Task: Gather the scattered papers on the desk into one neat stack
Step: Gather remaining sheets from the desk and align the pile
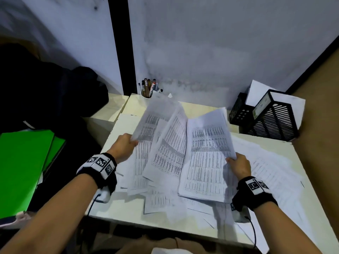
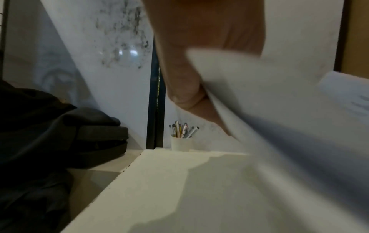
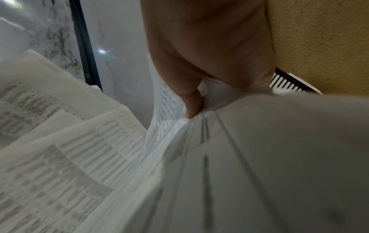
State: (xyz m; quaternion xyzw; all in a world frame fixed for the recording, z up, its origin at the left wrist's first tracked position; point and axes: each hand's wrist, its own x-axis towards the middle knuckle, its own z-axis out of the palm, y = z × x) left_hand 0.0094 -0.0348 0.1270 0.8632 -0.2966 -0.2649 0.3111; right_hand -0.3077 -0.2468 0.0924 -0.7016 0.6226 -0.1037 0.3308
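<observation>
Printed white papers lie scattered over the pale desk (image 1: 113, 204). My left hand (image 1: 124, 146) pinches the left edge of a lifted sheaf of sheets (image 1: 156, 125), whose far end curls up above the desk; the left wrist view shows my thumb pressed on the sheaf (image 2: 249, 97). My right hand (image 1: 238, 166) grips the right edge of a thicker bundle of papers (image 1: 207, 158), raised and tilted; in the right wrist view my thumb clamps several pages of the bundle (image 3: 229, 149). More loose sheets (image 1: 271, 173) lie flat under and to the right of both hands.
A white cup of pens (image 1: 148, 88) stands at the desk's back edge by the wall. Black mesh organizers (image 1: 271, 118) holding paper sit at the back right. Green folders (image 1: 22, 169) and a dark bag (image 1: 55, 92) lie left of the desk.
</observation>
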